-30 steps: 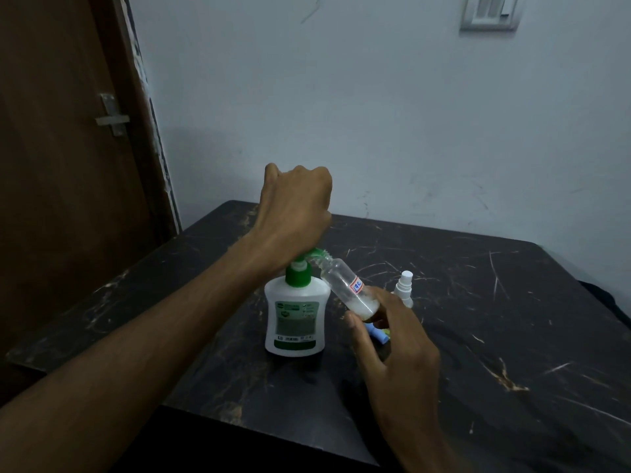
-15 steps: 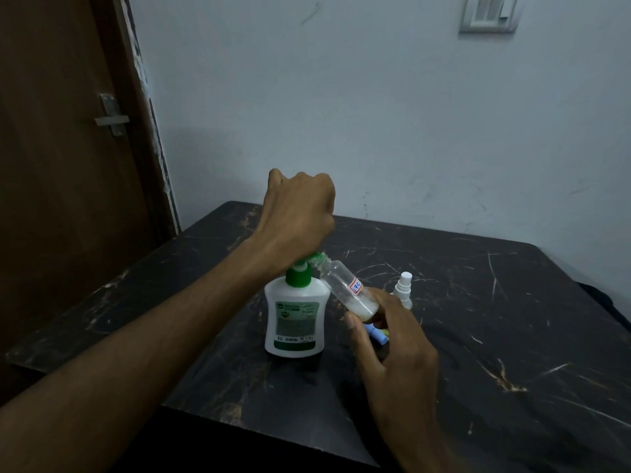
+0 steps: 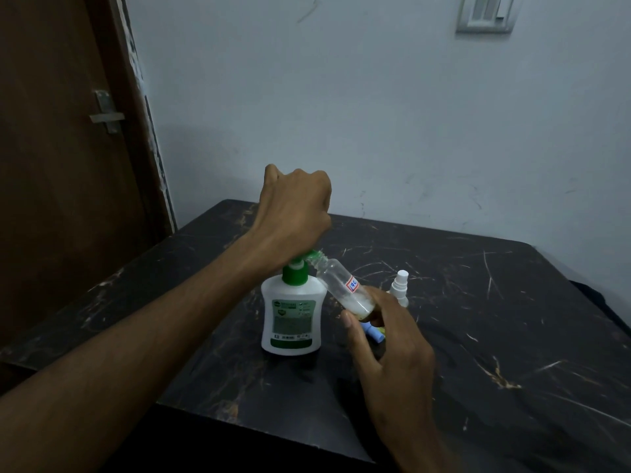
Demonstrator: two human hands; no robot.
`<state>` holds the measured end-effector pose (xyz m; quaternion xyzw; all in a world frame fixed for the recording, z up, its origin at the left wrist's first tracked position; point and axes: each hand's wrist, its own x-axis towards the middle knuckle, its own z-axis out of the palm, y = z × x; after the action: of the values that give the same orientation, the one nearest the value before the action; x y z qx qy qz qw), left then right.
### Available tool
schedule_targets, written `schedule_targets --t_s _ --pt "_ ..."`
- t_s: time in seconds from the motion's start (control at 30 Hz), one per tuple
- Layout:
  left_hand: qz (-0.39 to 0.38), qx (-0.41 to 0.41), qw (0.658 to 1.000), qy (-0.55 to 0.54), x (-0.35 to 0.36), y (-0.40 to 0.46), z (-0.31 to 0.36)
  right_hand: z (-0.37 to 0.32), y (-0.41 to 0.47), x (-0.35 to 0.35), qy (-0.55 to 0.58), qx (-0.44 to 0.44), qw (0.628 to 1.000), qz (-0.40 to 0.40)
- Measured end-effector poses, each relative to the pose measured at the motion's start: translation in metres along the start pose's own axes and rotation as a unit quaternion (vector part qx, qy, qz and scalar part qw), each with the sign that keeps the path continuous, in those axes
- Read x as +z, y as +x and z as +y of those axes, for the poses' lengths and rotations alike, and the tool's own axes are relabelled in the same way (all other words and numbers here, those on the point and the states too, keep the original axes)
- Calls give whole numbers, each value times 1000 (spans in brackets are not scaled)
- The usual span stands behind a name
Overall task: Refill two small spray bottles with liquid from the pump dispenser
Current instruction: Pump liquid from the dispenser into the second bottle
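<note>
Head view: the left hand [image 3: 295, 208], fingers curled into a fist, presses the green pump head of the pump dispenser [image 3: 292, 314] standing mid-desk [image 3: 512, 336]. The right hand [image 3: 389, 336] has its fingers clamped on the base of 1 clear spray bottle [image 3: 341, 285], tilted with its open neck at the nozzle. It looks light, smooth and likely slippery; holding it low on the body suits. A 2nd spray bottle [image 3: 400, 288] stands just right.

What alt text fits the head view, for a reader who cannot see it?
A left hand presses the pump dispenser while the right hand holds a tilted clear bottle at its spout. A second spray bottle stands behind on the dark table.
</note>
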<state>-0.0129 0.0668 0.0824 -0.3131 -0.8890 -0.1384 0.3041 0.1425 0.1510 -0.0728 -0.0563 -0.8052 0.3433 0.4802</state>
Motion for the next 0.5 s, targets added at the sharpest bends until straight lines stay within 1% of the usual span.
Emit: schedule_targets --t_s 0.13,0.33,0.5 --pt "10 11 1000 14 -2 3 -1 -1 0 -2 1 0 1000 -5" --pt "-5 3 1000 2 0 -2 2 -3 0 -1 4 3 1000 -6" --pt "17 20 1000 13 -5 2 1 -3 0 -2 9 8 1000 -4"
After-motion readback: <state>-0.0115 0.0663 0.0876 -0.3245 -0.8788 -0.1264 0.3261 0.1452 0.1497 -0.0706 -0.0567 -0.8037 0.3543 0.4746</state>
